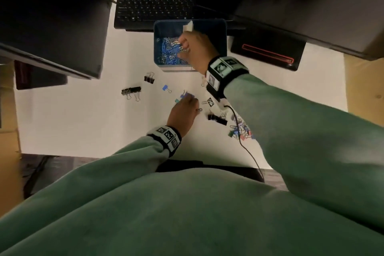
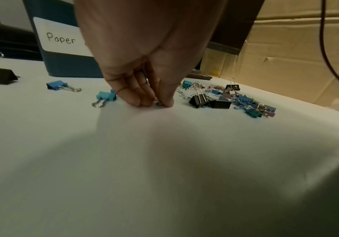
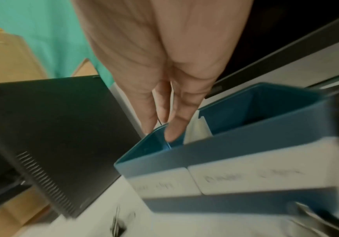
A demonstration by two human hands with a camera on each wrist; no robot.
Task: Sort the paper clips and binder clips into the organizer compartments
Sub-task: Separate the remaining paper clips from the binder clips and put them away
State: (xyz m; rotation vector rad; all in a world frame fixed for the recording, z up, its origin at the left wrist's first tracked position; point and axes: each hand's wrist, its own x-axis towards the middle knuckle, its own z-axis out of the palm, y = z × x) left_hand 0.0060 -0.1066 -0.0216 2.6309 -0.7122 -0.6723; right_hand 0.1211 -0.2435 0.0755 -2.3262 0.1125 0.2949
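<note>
The blue organizer (image 1: 225,33) stands at the back of the white desk, with a white divider (image 1: 188,26) and labels on its front (image 3: 160,184). Its left compartment holds several paper clips (image 1: 169,50). My right hand (image 1: 182,45) hovers over that compartment with its fingers (image 3: 174,128) straight and pointing down, and the thumb is apart from them. My left hand (image 1: 190,98) is down on the desk. Its fingertips (image 2: 138,102) pinch a small metal paper clip (image 2: 160,103). A teal binder clip (image 2: 105,97) lies just beside it.
Binder clips lie loose on the desk: black ones (image 1: 131,91) (image 1: 149,78) (image 1: 217,119), a blue one (image 1: 165,87) and a mixed pile (image 1: 241,131) at the right. A keyboard (image 1: 154,6) sits behind the organizer, dark monitors flank it, and a black cable (image 1: 243,141) crosses the near edge.
</note>
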